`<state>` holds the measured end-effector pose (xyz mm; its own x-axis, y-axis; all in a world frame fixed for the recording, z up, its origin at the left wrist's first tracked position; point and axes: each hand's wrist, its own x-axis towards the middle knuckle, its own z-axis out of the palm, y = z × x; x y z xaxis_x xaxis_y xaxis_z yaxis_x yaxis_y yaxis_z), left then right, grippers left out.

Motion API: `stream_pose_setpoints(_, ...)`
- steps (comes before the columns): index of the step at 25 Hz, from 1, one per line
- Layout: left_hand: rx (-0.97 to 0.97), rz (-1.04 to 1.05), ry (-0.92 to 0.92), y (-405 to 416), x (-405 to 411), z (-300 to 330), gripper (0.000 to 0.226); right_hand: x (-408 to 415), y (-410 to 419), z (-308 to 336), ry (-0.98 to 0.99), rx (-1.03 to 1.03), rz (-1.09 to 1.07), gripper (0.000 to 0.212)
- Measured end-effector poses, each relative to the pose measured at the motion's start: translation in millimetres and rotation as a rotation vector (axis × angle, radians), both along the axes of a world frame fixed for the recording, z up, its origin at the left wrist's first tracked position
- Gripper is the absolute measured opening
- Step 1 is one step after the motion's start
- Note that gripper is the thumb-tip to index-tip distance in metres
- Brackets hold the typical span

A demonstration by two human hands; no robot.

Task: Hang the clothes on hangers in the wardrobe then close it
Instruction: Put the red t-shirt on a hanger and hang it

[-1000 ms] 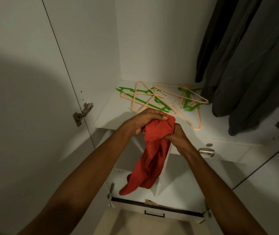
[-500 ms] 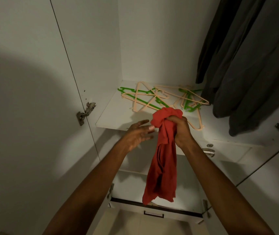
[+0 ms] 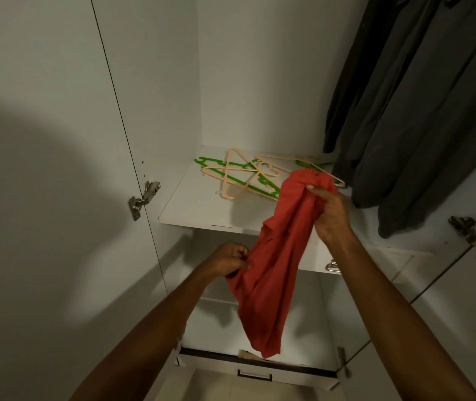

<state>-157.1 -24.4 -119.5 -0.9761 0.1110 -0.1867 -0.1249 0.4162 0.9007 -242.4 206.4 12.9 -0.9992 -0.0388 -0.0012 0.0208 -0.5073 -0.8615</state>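
The red garment (image 3: 277, 256) hangs stretched in front of the shelf (image 3: 190, 209), seemingly drawn out to find its shape before a hanger goes in. The right hand (image 3: 327, 209) is raised just above the shelf's front edge, fingers bunched tight around the cloth's top. The left hand (image 3: 231, 257) sits lower, below the shelf, pinching the cloth's side edge with curled fingers. The hangers (image 3: 248, 178), green and peach, lie tangled on the shelf; dark clothes (image 3: 416, 111) hang above its right end.
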Motion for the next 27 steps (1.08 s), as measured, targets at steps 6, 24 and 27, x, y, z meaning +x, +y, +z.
stream_pose_setpoints(6,0.100,0.187,0.071,-26,10,29,0.020,-7,53,-44,-0.104,-0.020,-0.050,0.055)
stream_pose_setpoints(24,-0.486,0.225,0.188,-48,13,50,0.021,21,76,-91,-0.223,0.157,-0.056,0.067)
stream_pose_setpoints(27,-0.431,0.305,0.242,-50,10,49,0.010,24,83,-105,-0.208,0.173,-0.008,0.063)
